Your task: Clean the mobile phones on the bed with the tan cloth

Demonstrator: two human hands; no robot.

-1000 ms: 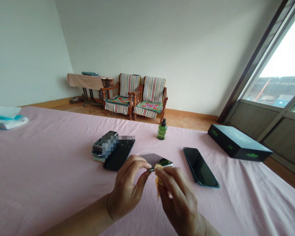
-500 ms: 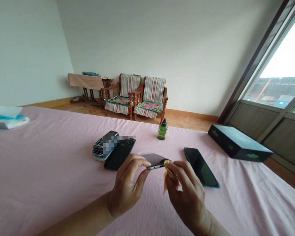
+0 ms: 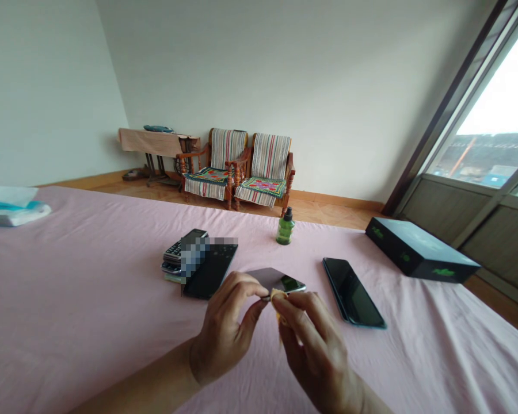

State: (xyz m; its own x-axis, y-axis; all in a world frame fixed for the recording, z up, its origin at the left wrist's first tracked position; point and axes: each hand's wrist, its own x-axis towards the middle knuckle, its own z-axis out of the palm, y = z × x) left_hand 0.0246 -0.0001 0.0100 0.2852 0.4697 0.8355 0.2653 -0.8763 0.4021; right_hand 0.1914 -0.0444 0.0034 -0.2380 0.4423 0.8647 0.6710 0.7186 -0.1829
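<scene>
Between thumb and fingers, my left hand [image 3: 229,325] grips the left corner of a smartphone [image 3: 273,278] held above the pink sheet. My right hand [image 3: 317,345] is closed on a small yellow cloth [image 3: 281,307], pressed to the phone's near edge close to the left fingertips. Part of that edge is hidden behind the fingers. Left of the hands, a dark smartphone [image 3: 211,269] lies beside a stack of old keypad phones [image 3: 175,253], partly blurred out. To the right lies another black smartphone [image 3: 357,293], screen up.
A green spray bottle [image 3: 285,229] stands beyond the hands. At the right sits a black box [image 3: 418,250]; at the far left is a tissue pack [image 3: 15,207]. Past the edge of the pink sheet [image 3: 90,276] are two wooden armchairs [image 3: 265,167] and a cloth-covered table [image 3: 151,142].
My right hand has slid the yellow cloth leftward along the phone's near edge, toward my left fingertips. The phone's right corner now shows uncovered. My left hand has barely moved.
</scene>
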